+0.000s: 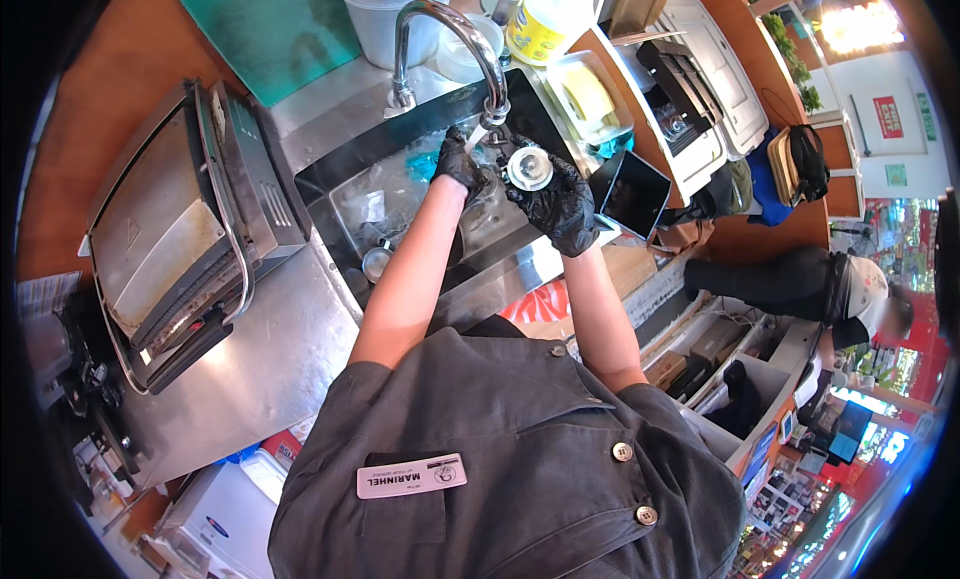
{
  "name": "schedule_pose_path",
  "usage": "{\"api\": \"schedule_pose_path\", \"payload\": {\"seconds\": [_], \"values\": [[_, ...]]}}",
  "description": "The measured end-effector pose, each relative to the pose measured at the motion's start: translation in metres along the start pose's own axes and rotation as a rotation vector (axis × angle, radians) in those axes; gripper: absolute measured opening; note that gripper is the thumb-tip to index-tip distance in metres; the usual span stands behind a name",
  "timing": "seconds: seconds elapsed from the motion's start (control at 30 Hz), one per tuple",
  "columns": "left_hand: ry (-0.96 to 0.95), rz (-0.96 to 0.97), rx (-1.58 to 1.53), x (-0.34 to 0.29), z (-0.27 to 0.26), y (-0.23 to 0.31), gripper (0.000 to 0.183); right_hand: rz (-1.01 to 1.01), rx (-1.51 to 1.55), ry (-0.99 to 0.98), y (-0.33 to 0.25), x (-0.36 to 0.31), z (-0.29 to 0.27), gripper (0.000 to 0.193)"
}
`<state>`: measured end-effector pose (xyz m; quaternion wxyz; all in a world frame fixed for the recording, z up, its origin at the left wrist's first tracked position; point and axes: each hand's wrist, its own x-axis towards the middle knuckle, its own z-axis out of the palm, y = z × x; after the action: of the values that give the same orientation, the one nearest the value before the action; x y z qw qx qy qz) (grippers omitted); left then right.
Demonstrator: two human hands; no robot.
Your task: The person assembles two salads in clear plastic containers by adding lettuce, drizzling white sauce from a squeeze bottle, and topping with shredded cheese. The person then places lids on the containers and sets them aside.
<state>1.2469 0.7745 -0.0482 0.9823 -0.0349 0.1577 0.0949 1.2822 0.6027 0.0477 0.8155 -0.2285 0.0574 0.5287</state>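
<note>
Both my hands wear black gloves and work over a steel sink point(325, 229) under a curved faucet point(440, 11). Water runs from the spout beside my left hand point(458, 165), whose fingers are curled; what they hold, if anything, is hidden. My right hand point(562, 207) grips a small round part point(529, 168), pale and shiny with a raised centre. In the sink lie a metal cup point(376, 264), a small white piece point(374, 207) and something teal point(422, 165), amid water and clear plastic-looking items that I cannot make out.
A hinged contact grill point(180, 239) stands left of the sink. Behind are a green cutting board point(275, 34), a white bucket point(385, 27) and a yellow-labelled bottle point(545, 27). To the right sit a tub with a yellow sponge point(582, 91) and a black container point(637, 193). Another person point(780, 284) stands far right.
</note>
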Motion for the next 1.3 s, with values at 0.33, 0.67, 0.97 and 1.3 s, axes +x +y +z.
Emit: {"api": "schedule_pose_path", "payload": {"seconds": [0.33, 0.67, 0.97, 1.3], "values": [[0.303, 0.223, 1.330, 0.027, -0.038, 0.019, 0.025, -0.057, -0.037, 0.038, 0.006, 0.024, -0.017, 0.033], [0.692, 0.524, 1.336, -0.076, -0.029, 0.038, 0.033, 0.079, -0.166, -0.045, 0.069, 0.103, -0.034, 0.028], [0.763, 0.690, 1.587, -0.082, -0.027, 0.020, 0.027, -0.083, -1.199, -0.102, 0.080, 0.118, -0.051, 0.039], [0.676, 0.558, 1.482, -0.057, -0.078, 0.013, 0.030, -0.633, -1.305, 0.108, 0.107, 0.105, -0.054, 0.073]]}}
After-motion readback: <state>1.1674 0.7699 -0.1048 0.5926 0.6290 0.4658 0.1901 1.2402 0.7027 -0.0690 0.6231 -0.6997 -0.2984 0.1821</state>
